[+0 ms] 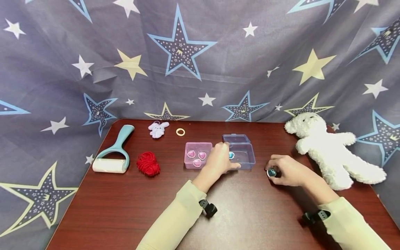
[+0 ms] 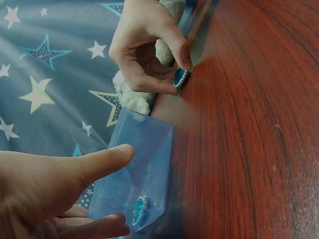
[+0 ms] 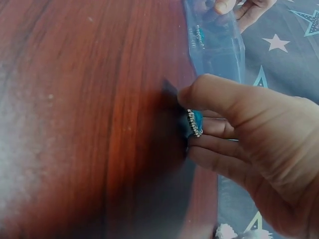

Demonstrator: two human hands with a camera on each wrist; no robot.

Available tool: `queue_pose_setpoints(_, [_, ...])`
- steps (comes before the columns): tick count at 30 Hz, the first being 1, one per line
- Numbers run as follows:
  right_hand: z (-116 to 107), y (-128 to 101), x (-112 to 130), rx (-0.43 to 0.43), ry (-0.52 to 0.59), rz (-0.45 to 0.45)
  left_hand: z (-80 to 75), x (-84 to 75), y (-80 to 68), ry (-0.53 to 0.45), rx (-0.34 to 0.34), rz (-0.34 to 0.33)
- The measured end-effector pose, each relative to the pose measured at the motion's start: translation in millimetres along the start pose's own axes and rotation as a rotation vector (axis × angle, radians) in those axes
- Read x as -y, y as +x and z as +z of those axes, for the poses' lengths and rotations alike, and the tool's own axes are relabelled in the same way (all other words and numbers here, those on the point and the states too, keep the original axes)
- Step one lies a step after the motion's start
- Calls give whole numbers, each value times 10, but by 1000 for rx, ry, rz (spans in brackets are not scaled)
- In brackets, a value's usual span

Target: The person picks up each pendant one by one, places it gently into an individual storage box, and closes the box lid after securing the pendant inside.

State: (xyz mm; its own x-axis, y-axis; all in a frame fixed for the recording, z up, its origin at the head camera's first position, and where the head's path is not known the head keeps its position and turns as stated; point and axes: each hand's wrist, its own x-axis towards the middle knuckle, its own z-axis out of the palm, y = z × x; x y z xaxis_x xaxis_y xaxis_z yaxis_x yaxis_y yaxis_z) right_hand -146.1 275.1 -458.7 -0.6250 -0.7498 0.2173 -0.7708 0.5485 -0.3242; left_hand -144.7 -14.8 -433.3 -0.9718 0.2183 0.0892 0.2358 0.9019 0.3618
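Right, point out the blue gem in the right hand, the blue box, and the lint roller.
blue gem (image 3: 195, 123), right wrist view, on its beaded rim.
blue box (image 1: 243, 154), head view, on its clear tray.
lint roller (image 1: 109, 165), head view, on its white roll.

Even, soft indoor light; wide-angle edge bending in head view; blurred, hazy wrist-view close-ups.
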Motion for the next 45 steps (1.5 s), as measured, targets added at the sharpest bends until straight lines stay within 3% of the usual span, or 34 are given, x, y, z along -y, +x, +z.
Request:
queue_pose_setpoints(12, [-174,135,-26,-12,-23,20,0,-4,-7,-1,-2,3])
queue_pose_setpoints(20, [-285,357,-36,-40,-47,-5,3,1,5,4,3,-3])
queue_pose_setpoints(32, [-451,674,24,-43,-42,38,12,3,10,2,14,-11])
queue_pose_setpoints(45, [-381,924,151,-7,15,-6,-5,2,7,-15,32,-15])
